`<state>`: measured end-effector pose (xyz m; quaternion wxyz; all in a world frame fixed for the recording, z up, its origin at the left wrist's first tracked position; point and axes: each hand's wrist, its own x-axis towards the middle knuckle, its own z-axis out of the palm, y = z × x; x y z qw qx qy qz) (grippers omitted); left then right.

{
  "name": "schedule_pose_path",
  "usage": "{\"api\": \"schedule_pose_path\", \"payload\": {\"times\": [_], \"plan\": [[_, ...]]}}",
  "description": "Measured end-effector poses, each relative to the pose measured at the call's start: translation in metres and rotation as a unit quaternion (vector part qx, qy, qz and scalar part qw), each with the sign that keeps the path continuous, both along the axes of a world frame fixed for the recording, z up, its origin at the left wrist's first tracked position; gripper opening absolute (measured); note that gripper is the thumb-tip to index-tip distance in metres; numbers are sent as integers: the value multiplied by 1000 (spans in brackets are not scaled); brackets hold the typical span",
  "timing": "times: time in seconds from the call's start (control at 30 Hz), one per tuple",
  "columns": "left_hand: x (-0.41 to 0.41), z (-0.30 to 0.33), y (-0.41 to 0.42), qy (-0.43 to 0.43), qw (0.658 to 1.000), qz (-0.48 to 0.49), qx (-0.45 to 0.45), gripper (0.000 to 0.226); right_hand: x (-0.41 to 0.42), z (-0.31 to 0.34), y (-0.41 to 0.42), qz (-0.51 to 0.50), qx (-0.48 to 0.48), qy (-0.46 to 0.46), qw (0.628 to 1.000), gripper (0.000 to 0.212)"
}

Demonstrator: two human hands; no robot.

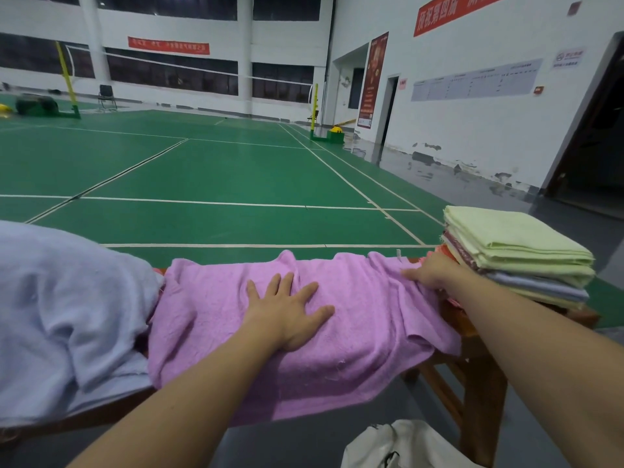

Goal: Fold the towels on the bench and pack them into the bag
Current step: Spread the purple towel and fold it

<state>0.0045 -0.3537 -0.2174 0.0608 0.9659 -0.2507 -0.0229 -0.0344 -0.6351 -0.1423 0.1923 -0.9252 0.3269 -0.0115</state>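
Wooden bench point(472, 336) beside green court; left hand point(290, 312) flat, fingers spread, on pink towel point(354, 332); right hand point(430, 270) pinching its edge

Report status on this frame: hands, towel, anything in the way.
Left hand flat on pink towel, right hand gripping its far edge. Towel spread unfolded on bench. Folded stack right, blue towel left; nothing blocking.

Pink towel point(354, 332) spread unfolded across bench point(472, 336); folded towel stack point(520, 251) at right end; white bag point(401, 447) on floor below.
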Motion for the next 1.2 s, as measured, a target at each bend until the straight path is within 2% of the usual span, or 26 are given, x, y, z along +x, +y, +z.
{"api": "schedule_pose_path", "payload": {"times": [0.1,0.2,0.27,0.33,0.43,0.57,0.73,0.8,0.87,0.97,1.0,1.13,1.2], "plan": [[-1,1,1,-21,999,-7,-34,80,-1,7,-9,37,34,-77,996,35],[-5,6,-4,-97,991,-38,-79,77,-8,22,-11,46,216,-162,962,49],[-8,11,-12,-57,994,-47,-83,78,-14,34,-10,76,319,-170,929,42],[-8,14,-23,20,998,-44,-42,85,-15,41,-13,99,361,-164,912,41],[-2,11,-38,35,998,-44,8,94,-14,46,-19,101,408,-184,889,63],[8,5,-65,12,997,-78,15,92,-21,65,-25,103,435,-192,874,73],[10,2,-124,22,992,-125,-5,89,-40,107,-40,93,411,-193,886,80],[6,2,-147,23,989,-146,-25,87,-49,121,-45,85,389,-205,894,77],[5,5,-162,23,982,-162,-96,81,-54,131,-51,81,373,-213,900,72],[10,11,-160,17,956,-142,-258,66,-54,140,-49,89,367,-216,900,71],[15,13,-150,9,952,-128,-276,60,-52,141,-44,94,371,-219,898,71],[36,24,-78,-37,978,-67,-192,36,-32,139,-15,132,389,-217,886,73],[41,28,-31,-50,987,-44,-145,31,-19,135,6,155,385,-194,889,80]]}}
